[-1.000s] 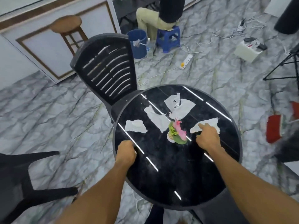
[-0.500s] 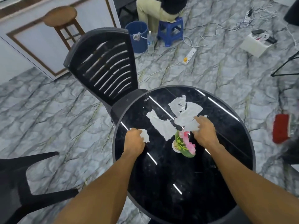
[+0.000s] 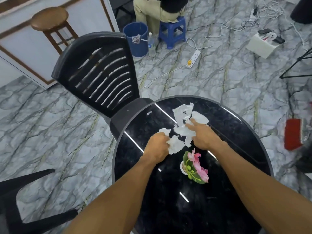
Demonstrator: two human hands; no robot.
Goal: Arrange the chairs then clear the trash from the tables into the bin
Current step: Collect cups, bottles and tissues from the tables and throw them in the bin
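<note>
Basically herding the scraps (image 3: 183,113) into one pile on the table (image 3: 239,129), gripping a crumpled wad (image 3: 175,146) in the left hand (image 3: 157,146) and raking the rest over with the unclenched, straight-fingered right hand (image 3: 205,138), presumably for one trip to the bin (image 3: 135,39).

The left hand (image 3: 157,146) has left the rim of the round glossy black bench (image 3: 190,217) and moved in to its middle, where it now grips the small torn white tissue scrap (image 3: 175,146) that lay alone at the left. The right hand (image 3: 205,137) has swept the far-right scrap across into the heap of torn white tissue pieces (image 3: 183,130), and its fingers (image 3: 192,123) now press on that heap, so both hands sit close together and the once-scattered pieces are bunched
</note>
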